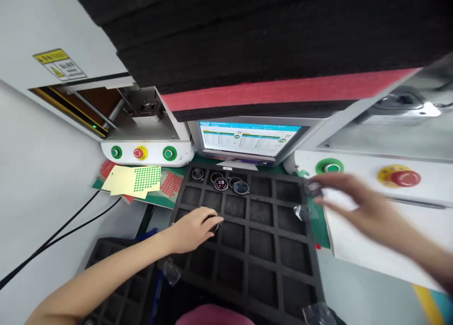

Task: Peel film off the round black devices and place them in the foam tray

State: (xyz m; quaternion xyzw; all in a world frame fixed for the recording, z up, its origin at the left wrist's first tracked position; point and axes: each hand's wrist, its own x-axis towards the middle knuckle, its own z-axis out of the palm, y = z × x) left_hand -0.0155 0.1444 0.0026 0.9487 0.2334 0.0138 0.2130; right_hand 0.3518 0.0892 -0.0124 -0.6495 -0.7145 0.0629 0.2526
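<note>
A black foam tray (pixel 261 244) with square compartments lies in front of me. Watch-like round devices (pixel 221 184) sit in its back row, some overlapping, one with a lit face. My left hand (pixel 194 228) is over the tray's left part, its fingers closed round a small dark round device (pixel 214 228). At the tray's back right corner, my right hand (pixel 357 204) pinches a small dark, shiny object (pixel 313 189), blurred by motion. Below that hand, a piece of clear film (pixel 301 212) rests at the tray's right edge.
A screen (pixel 247 138) stands behind the tray, between two machines with green buttons (pixel 170 153) and red knobs (pixel 406 178). Sticker sheets (pixel 136 179) lie at left, white paper (pixel 371 242) at right. Black foam (pixel 247 37) hangs overhead. Another compartment tray (pixel 116 287) is lower left.
</note>
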